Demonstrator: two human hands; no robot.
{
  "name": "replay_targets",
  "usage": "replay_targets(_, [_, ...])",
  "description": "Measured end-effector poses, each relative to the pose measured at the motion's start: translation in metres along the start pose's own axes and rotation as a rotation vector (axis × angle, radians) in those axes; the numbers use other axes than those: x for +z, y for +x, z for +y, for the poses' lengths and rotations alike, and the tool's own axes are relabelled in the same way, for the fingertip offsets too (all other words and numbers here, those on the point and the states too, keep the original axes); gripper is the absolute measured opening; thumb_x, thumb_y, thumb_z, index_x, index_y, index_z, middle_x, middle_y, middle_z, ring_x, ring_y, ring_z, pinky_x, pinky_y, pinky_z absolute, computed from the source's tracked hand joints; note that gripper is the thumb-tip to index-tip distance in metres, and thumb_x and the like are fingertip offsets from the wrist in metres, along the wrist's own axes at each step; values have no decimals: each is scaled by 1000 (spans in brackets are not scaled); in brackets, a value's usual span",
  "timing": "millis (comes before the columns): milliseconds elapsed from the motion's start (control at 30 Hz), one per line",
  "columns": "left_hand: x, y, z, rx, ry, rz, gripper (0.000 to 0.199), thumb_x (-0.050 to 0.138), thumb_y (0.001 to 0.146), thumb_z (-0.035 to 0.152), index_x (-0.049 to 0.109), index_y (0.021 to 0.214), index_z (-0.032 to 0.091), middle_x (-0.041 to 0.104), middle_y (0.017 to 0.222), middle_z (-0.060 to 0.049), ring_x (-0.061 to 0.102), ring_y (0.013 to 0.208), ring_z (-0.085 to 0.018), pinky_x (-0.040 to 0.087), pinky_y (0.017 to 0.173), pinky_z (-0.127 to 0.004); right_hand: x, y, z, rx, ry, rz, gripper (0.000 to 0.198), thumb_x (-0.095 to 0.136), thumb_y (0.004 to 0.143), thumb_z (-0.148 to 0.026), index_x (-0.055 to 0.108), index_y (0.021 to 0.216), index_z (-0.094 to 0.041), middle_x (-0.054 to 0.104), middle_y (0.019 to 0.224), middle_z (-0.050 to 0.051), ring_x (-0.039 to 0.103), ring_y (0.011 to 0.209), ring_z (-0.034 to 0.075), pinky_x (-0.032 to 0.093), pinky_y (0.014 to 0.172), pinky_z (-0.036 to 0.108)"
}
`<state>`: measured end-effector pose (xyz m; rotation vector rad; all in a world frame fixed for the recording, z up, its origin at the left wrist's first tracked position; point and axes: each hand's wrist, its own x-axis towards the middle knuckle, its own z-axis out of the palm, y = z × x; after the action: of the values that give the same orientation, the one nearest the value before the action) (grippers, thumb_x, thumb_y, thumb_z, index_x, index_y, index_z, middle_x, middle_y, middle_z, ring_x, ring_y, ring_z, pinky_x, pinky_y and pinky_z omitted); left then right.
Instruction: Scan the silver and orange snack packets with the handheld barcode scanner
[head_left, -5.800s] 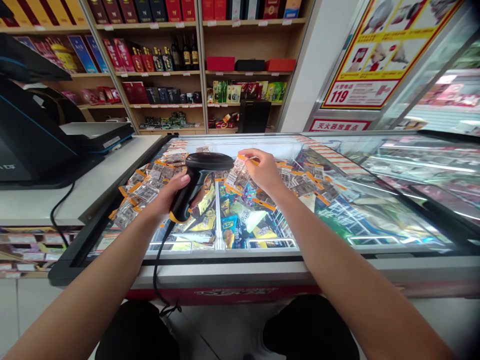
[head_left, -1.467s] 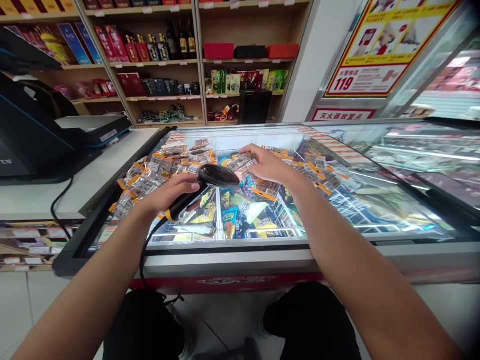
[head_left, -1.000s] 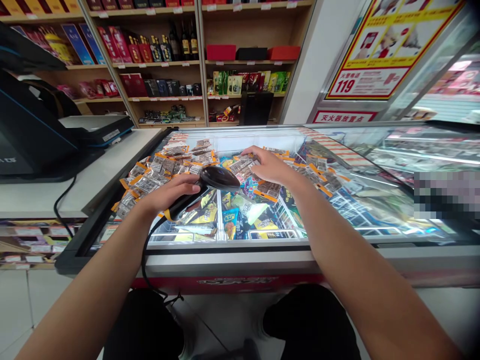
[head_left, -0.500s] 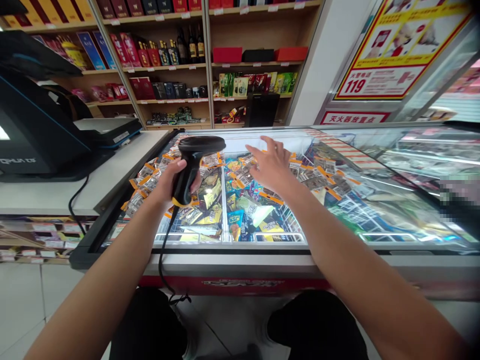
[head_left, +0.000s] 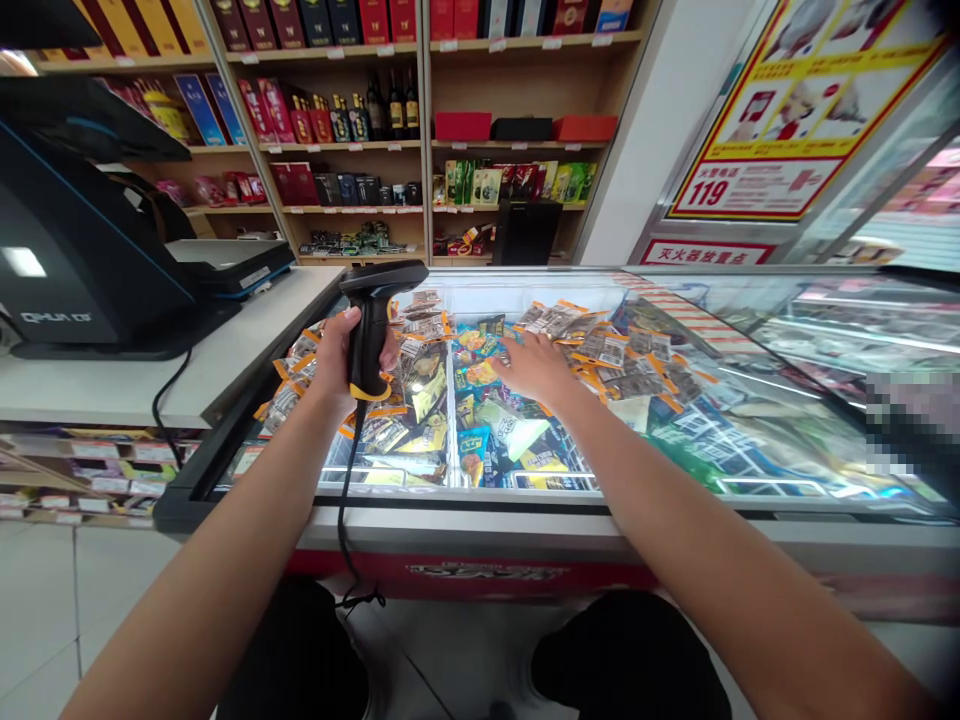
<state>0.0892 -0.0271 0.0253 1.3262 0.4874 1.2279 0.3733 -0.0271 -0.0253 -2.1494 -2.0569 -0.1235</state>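
Observation:
A black barcode scanner [head_left: 369, 335] with yellow trim and a hanging cable is in my left hand [head_left: 334, 360], fingers wrapped round its handle. The scanner stands upright above the left part of a chest freezer [head_left: 450, 515]. My right hand [head_left: 534, 368] is over the freezer's middle part, low at the packets, fingers bent and thumb apart from the index finger. Its fingertips are partly hidden, and whether they touch a packet I cannot tell. Several clear packets with orange edges [head_left: 553, 320] lie just beyond it. Blue and yellow snack bags [head_left: 474, 450] lie below it.
A counter [head_left: 247, 335] at the left bears a dark checkout terminal [head_left: 82, 260] and a scale [head_left: 232, 262]. Wall shelves [head_left: 345, 148] with boxes and bottles stand behind. A sliding glass lid [head_left: 750, 350] covers the freezer's right part. The scanner's cable [head_left: 343, 510] hangs over the front edge.
My right hand has come down and slightly left towards the packets, its raised fingers now bent. The scanner in my left hand has shifted slightly left. The view has tilted up a little.

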Motion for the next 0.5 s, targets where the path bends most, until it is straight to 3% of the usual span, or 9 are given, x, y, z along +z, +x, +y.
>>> replay_targets(167, [-1,2,-2,0,-38,-30,46,60,80,66,59,83,20,51,47,2,46,40,-13,38,40,-26,-2,2,31,97,-9,19,64,46,97,-55,58,146,-15,53,146,26,47,134,47,36,108,61])
replay_targets(300, [-1,3,-4,-33,-49,7,47,56,83,67,58,83,19,51,46,2,47,39,-13,37,40,-27,-1,9,22,11,113,257,47,53,95,-47,68,128,-17,59,144,18,45,138,40,33,112,56])
replay_targets(400, [-1,4,-6,-27,-65,13,47,53,86,67,58,82,20,51,47,3,47,38,-13,37,40,-26,-2,22,-11,12,456,237,40,48,98,-47,72,105,-17,74,109,13,67,102,28,49,86,37])
replay_targets(500, [-3,4,-8,0,-59,6,46,52,86,66,59,83,20,50,48,3,47,40,-12,38,42,-26,-1,40,-48,92,575,34,50,47,98,-58,66,73,-19,71,74,8,64,67,21,42,62,31])
